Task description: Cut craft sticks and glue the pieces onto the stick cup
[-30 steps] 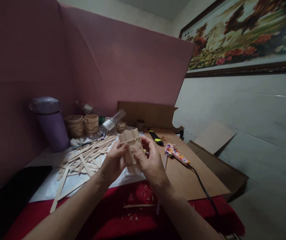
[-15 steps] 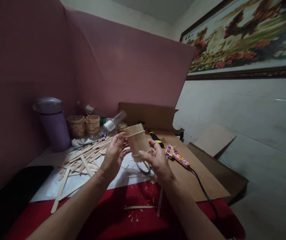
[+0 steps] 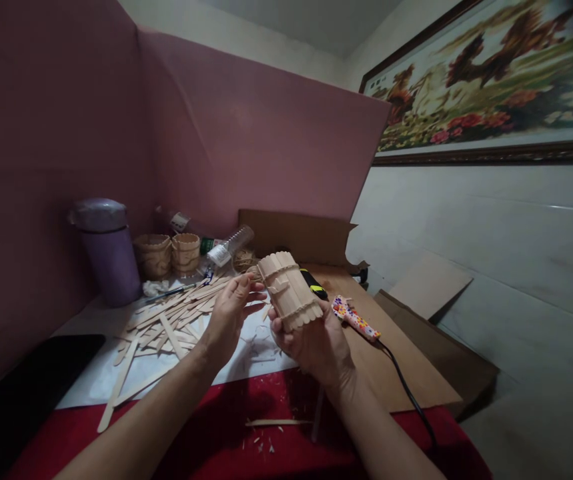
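A small cup made of craft sticks (image 3: 291,293) is tilted above the table, with a twine band around it near each end and small raised wooden pieces on its side. My right hand (image 3: 316,347) grips it from below, fingers wrapped round its lower part. Beside its upper left edge is my left hand (image 3: 233,310), fingers stretched out and apart; whether the fingertips touch the cup I cannot tell. To the right, a flower-patterned glue gun (image 3: 356,319) lies on a brown cardboard sheet (image 3: 406,367). Loose craft sticks (image 3: 166,327) are heaped on white paper at the left.
Two finished-looking wooden cups (image 3: 185,253) stand at the back left by a purple tumbler (image 3: 109,260). Plastic bottles (image 3: 231,245) and a twine ball (image 3: 245,260) lie behind. A black-and-yellow tool (image 3: 313,285) rests behind the cup. One stick (image 3: 279,422) lies on the red cloth.
The cup has been turned, so the side with the raised pieces now shows. My right hand has shifted underneath it, and my left hand has loosened from its edge.
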Demonstrator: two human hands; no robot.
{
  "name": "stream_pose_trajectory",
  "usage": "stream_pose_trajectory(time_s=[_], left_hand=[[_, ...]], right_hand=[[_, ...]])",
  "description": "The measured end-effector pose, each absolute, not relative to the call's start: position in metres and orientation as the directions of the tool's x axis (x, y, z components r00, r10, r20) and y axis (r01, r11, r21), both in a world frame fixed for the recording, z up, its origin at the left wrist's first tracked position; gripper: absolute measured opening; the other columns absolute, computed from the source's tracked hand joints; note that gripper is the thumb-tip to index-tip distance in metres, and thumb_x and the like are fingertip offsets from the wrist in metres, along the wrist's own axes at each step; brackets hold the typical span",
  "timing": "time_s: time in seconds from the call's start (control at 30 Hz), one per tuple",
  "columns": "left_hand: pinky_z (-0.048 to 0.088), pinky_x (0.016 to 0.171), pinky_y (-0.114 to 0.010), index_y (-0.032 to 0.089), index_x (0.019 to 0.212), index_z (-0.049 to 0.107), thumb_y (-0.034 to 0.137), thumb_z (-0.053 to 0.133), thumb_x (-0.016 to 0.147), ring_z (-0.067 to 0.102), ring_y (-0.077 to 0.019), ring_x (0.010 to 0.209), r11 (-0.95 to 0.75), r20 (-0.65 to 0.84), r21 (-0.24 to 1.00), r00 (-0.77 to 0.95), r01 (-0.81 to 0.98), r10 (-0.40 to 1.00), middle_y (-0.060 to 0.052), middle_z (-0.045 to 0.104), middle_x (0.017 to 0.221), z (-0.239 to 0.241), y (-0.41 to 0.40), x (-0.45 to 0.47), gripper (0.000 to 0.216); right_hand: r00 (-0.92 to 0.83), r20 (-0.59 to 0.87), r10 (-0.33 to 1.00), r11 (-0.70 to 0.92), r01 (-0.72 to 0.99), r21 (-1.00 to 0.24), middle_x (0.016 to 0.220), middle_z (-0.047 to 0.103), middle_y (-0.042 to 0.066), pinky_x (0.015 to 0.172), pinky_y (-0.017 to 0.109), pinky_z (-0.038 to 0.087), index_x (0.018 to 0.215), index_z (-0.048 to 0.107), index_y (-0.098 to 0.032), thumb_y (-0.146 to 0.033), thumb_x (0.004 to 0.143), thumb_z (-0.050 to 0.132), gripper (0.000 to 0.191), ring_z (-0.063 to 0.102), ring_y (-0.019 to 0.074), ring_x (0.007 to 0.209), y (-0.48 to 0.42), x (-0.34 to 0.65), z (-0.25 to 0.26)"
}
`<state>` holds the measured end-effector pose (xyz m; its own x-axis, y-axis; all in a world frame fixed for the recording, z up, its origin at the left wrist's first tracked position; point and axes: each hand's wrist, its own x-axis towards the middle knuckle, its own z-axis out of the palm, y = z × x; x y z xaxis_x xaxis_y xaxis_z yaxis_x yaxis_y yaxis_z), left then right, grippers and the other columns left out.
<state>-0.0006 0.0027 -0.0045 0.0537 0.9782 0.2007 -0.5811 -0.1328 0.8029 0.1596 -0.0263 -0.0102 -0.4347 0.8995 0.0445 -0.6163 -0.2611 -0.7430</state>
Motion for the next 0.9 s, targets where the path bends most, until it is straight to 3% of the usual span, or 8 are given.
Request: stream_pose_trajectory(time_s=[0.43, 0.67, 0.9], left_hand=[[0.047, 0.079, -0.035, 0.017, 0.105, 0.06, 0.052, 0.068, 0.079, 0.061, -0.0209, 0.091, -0.156, 0.244, 0.856, 0.12, -0.492, 0.962, -0.009, 0.064, 0.101, -0.011, 0.005, 0.002, 0.044], [0.048, 0.079, -0.035, 0.017, 0.103, 0.06, 0.048, 0.07, 0.078, 0.06, -0.0212, 0.091, -0.15, 0.236, 0.865, 0.126, -0.479, 0.964, -0.008, 0.063, 0.101, -0.012, 0.004, 0.002, 0.042], [0.047, 0.073, -0.031, 0.016, 0.101, 0.059, 0.047, 0.071, 0.077, 0.058, -0.0174, 0.084, -0.096, 0.192, 0.876, 0.159, -0.473, 0.968, -0.007, 0.061, 0.097, -0.012, 0.005, 0.003, 0.041]], right_hand=[[-0.516, 0.032, 0.856, -0.427, -0.741, -0.519, 0.098, 0.07, 0.014, 0.063, 0.018, 0.051, 0.118, 0.058, -0.008, -0.045, 0.089, 0.047, 0.05, 0.063, 0.0145, 0.083, -0.024, 0.163, -0.017], [-0.492, 0.037, 0.87, -0.401, -0.749, -0.528, 0.099, 0.071, 0.015, 0.066, 0.018, 0.053, 0.119, 0.057, -0.008, -0.047, 0.09, 0.046, 0.05, 0.065, 0.014, 0.084, -0.022, 0.164, -0.024], [-0.464, 0.043, 0.885, -0.339, -0.704, -0.624, 0.09, 0.072, 0.014, 0.061, 0.02, 0.052, 0.112, 0.061, -0.008, -0.049, 0.093, 0.031, 0.054, 0.067, 0.0154, 0.077, -0.028, 0.159, -0.012]])
